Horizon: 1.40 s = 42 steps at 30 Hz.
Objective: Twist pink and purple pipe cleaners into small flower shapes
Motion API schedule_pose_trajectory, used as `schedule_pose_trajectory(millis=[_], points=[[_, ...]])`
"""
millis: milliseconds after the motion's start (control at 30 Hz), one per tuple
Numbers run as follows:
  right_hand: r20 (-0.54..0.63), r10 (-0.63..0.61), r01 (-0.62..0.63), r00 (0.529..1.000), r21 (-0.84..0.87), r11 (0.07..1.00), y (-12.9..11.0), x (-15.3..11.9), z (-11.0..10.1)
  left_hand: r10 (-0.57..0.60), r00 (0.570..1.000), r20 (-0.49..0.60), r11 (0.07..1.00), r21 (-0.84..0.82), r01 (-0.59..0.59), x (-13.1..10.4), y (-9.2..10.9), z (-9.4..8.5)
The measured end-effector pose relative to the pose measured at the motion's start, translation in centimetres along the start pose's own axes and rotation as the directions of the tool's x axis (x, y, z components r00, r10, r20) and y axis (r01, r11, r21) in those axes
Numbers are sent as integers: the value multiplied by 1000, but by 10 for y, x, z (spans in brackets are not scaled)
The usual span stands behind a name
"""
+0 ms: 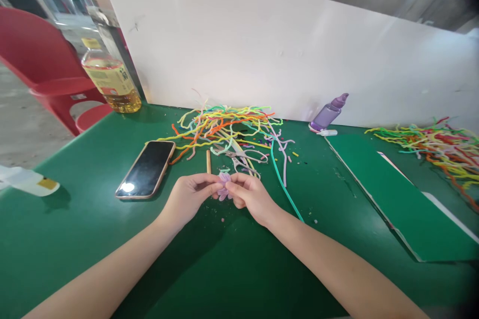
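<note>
Between my two hands is a small lilac flower shape (224, 178), looped from what looks like fuzzy pipe cleaner. My left hand (190, 194) pinches its left side between thumb and fingers. On the other side, my right hand (250, 194) grips it the same way, with the fingertips almost meeting. Just beyond the hands lie scissors (258, 155) and a short wooden stick (208, 160). Behind them spreads a pile of colourful pipe cleaners (224, 122), and one teal pipe cleaner (281, 179) stretches toward my right forearm.
A phone (146, 169) lies left of my hands. An oil bottle (111, 79) stands at the back left, a purple glue bottle (327, 113) by the white partition (262, 45). Rightward are a green board (404, 204) and more pipe cleaners (441, 147). A white bottle (28, 181) lies far left.
</note>
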State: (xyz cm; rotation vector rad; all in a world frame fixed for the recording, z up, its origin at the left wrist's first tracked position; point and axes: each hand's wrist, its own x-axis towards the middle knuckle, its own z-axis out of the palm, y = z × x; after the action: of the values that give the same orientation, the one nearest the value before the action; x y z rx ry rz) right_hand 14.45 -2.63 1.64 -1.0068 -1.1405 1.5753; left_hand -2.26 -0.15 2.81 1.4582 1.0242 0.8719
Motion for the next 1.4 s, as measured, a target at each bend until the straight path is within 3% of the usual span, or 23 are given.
schedule_pose_trajectory(millis=[533, 700, 833, 967, 1133, 1400], points=[[7, 17, -18, 1000, 28, 999, -1, -1, 1, 16, 1000, -12, 999, 29, -15, 1, 0, 0], [-10, 1, 0, 1000, 20, 1000, 1, 1, 1, -12, 1000, 28, 999, -51, 13, 1, 0, 1], [-69, -78, 70, 995, -100, 992, 1, 1, 2, -3, 996, 86, 992, -125, 14, 0, 2, 4], [-29, -169, 157, 985, -246, 956, 0, -3, 5, 3, 996, 89, 999, -46, 2, -1, 4, 4], [11, -182, 177, 983, -302, 937, 1, -6, 7, 18, 998, 64, 999, 26, -20, -2, 6, 1], [-17, -206, 182, 978, -401, 898, 2, -4, 4, 37, 999, -3, 998, 40, -37, -2, 9, -1]])
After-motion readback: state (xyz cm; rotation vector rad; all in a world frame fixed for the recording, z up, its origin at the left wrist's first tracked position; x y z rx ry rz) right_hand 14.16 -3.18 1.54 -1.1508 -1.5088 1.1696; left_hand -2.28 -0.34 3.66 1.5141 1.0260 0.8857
